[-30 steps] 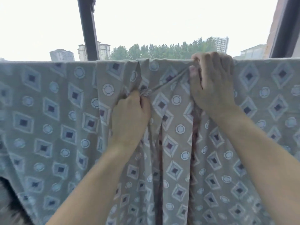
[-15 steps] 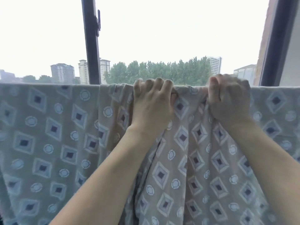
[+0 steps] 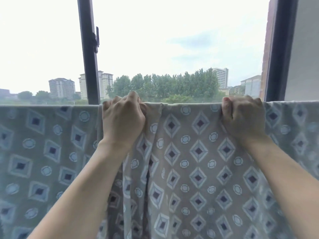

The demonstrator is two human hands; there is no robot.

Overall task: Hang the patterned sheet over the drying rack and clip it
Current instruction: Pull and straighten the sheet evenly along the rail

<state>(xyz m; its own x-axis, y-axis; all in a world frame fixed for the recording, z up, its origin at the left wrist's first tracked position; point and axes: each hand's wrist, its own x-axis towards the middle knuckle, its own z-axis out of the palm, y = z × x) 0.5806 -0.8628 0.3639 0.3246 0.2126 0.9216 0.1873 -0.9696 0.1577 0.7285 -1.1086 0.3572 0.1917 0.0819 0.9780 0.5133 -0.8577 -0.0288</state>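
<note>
The patterned sheet [image 3: 198,152] hangs across the whole width of the view, draped over a straight top line just below the window; whatever bar carries it is hidden under the cloth. It is greyish with rows of diamonds and small rings. Both bare arms reach up to that top edge. The left hand [image 3: 123,116] sits just right of the dark window frame post [image 3: 88,66], its fingers curled over the top fold, so its grip is clamped on the sheet. From under this hand a bunch of pleats runs down, and the cloth there is gathered into vertical folds. The right hand [image 3: 243,116] is well apart from the left along the same edge, near the dark right window frame [image 3: 278,49], knuckles up and fingers hooked over the fold, its grip likewise closed on the sheet. Between the two hands the top edge lies fairly flat. Beyond the sheet, through the glass, stand trees [image 3: 165,85] and tall buildings [image 3: 62,87] under a pale sky.
</note>
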